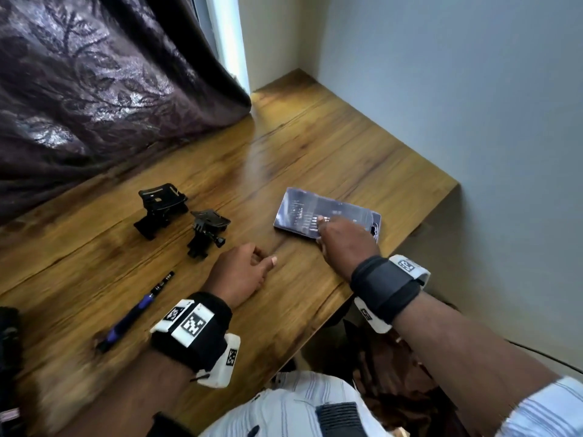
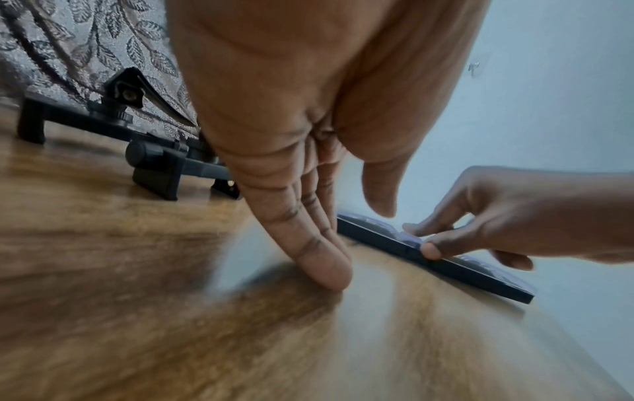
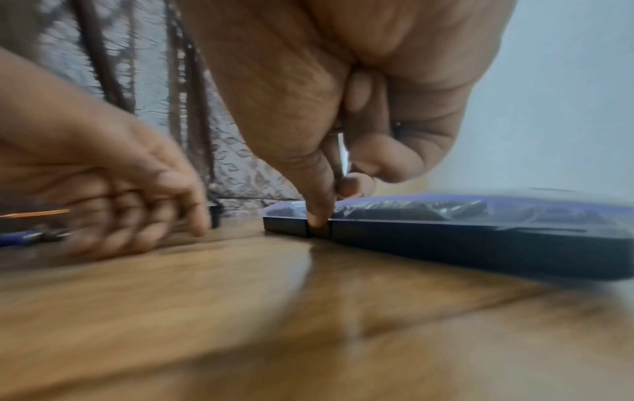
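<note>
A flat dark bit case (image 1: 303,209) with a clear lid lies on the wooden table (image 1: 315,146) near its right edge. My right hand (image 1: 323,230) pinches its near side: the thumb presses the latch (image 3: 319,230) on the case (image 3: 480,241), and the fingers curl onto the lid. In the left wrist view the right hand (image 2: 425,241) grips the case (image 2: 480,275) the same way. My left hand (image 1: 268,261) rests beside it with straight fingers (image 2: 326,271) touching the bare wood and holds nothing.
Two black camera mounts (image 1: 161,209) (image 1: 206,231) stand left of the hands. A blue-and-black screwdriver (image 1: 138,310) lies near the front left. A dark patterned curtain (image 1: 94,74) drapes onto the table's back left. A wall (image 1: 457,89) runs along the right.
</note>
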`<state>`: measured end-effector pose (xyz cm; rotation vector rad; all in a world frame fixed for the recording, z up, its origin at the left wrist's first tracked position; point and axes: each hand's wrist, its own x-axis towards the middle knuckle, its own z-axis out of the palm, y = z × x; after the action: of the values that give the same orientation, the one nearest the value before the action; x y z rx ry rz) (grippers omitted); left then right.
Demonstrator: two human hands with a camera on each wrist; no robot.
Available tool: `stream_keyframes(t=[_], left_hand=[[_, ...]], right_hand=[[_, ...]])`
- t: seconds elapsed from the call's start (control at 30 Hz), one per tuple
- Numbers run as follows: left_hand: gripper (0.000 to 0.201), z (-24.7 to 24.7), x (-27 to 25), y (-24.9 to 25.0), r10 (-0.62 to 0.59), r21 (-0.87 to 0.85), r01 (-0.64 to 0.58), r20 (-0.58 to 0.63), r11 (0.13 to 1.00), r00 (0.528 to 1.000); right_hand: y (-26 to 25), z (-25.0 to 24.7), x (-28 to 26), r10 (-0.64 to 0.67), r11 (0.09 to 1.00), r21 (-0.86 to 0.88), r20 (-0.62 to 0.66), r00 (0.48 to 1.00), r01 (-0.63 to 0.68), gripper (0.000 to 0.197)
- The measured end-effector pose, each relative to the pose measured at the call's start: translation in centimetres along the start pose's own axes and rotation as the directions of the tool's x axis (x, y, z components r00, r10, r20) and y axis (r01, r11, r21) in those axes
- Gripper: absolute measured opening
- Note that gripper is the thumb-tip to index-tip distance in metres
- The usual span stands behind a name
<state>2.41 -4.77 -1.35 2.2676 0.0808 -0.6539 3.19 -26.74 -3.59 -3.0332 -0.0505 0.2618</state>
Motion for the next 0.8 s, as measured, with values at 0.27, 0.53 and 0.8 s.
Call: stream_keyframes(t=[0.27, 0.53, 0.8], left_hand=[[0.028, -1.6, -2.2, -2.2, 0.090, 0.154, -0.099, 0.062, 0.983, 0.994], [0.014, -3.7, -5.0, -6.4, 0.034, 0.034, -0.033, -0.052, 0.999, 0.998], [0.010, -6.2, -8.5, -9.1, -0.072, -0.036, 0.066, -0.230, 0.997, 0.970]], right_hand=[[8.8, -2.1, 9.8, 0.109, 0.992, -0.057, -0.034, 0.993, -0.111, 0.028], [14.1, -4.1, 14.3, 0.198, 0.969, -0.135, -0.070, 0.978, -0.206, 0.029], [12.4, -7.4, 12.8, 0.254, 0.965, 0.060, 0.014, 0.967, -0.255, 0.036]])
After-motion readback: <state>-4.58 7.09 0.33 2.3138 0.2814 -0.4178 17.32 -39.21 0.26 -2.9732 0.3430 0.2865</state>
